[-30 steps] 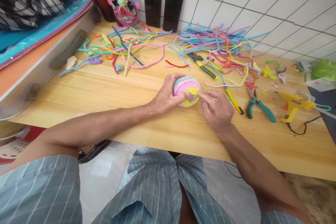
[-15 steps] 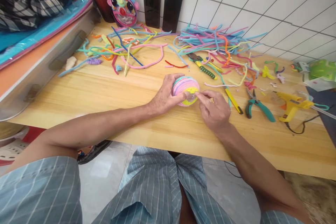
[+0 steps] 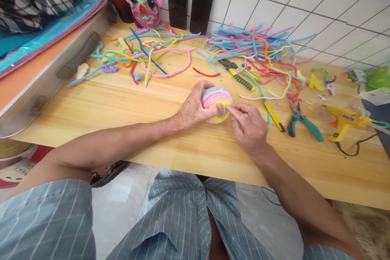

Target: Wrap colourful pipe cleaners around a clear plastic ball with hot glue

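A ball wound with pastel pipe cleaners (image 3: 217,99), pink, blue and yellow, rests on the wooden table (image 3: 122,101) in front of me. My left hand (image 3: 193,107) wraps round its left side, thumb on the front. My right hand (image 3: 248,128) is closed in a pinch, fingertips pressed against the yellow strand at the ball's right front. Nothing else is in either hand.
Loose pipe cleaners (image 3: 246,44) lie heaped at the back. Yellow-handled pliers (image 3: 237,75), teal pliers (image 3: 300,120), a yellow glue gun (image 3: 344,122) and a yellow cutter (image 3: 274,115) lie to the right. A pipe-cleaner clown face (image 3: 143,6) and two dark phones (image 3: 190,0) lean on the tiled wall.
My right fingertips have shifted slightly along the yellow strand on the ball. My left hand keeps its hold; the view has tilted a little.
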`<action>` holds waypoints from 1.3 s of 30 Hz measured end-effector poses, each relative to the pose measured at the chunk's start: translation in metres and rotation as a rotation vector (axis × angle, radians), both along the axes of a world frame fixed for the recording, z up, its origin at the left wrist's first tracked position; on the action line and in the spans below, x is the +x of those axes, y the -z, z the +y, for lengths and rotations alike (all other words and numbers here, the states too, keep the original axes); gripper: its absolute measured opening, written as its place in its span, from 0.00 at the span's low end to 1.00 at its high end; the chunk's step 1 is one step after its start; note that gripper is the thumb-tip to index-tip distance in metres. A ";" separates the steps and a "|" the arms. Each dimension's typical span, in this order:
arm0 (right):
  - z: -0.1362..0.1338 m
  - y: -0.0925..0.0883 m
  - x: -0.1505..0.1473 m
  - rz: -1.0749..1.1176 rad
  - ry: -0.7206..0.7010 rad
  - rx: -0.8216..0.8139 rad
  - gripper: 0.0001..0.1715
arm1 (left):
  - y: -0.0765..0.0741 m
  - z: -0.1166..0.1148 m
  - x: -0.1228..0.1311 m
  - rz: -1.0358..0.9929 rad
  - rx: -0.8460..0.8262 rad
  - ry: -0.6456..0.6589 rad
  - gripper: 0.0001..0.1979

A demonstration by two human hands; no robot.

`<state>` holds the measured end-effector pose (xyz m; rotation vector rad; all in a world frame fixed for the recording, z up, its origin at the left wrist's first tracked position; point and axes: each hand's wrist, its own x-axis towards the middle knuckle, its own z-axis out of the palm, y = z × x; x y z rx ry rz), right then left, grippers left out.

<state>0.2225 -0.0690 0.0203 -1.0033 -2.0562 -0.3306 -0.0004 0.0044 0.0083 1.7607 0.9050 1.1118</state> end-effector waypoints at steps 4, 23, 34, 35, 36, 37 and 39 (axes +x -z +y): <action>-0.001 -0.002 0.000 -0.003 0.004 -0.018 0.31 | 0.002 0.001 -0.001 0.025 0.065 -0.029 0.35; 0.001 0.009 -0.002 0.012 -0.031 -0.048 0.39 | 0.011 0.000 0.000 0.031 0.103 -0.067 0.35; -0.009 -0.001 -0.001 -0.035 -0.046 -0.128 0.46 | -0.011 -0.002 -0.012 0.048 -0.005 0.108 0.30; -0.010 -0.002 0.000 -0.044 -0.048 -0.143 0.47 | -0.013 -0.002 -0.013 0.048 -0.012 0.131 0.29; -0.010 -0.004 0.002 -0.051 -0.050 -0.157 0.47 | -0.013 -0.002 -0.014 0.048 -0.012 0.152 0.29; -0.011 -0.005 0.003 -0.057 -0.050 -0.170 0.47 | -0.013 -0.002 -0.014 0.045 -0.008 0.170 0.29; -0.012 -0.007 0.004 -0.065 -0.043 -0.195 0.48 | -0.011 -0.002 -0.014 0.033 0.024 0.188 0.32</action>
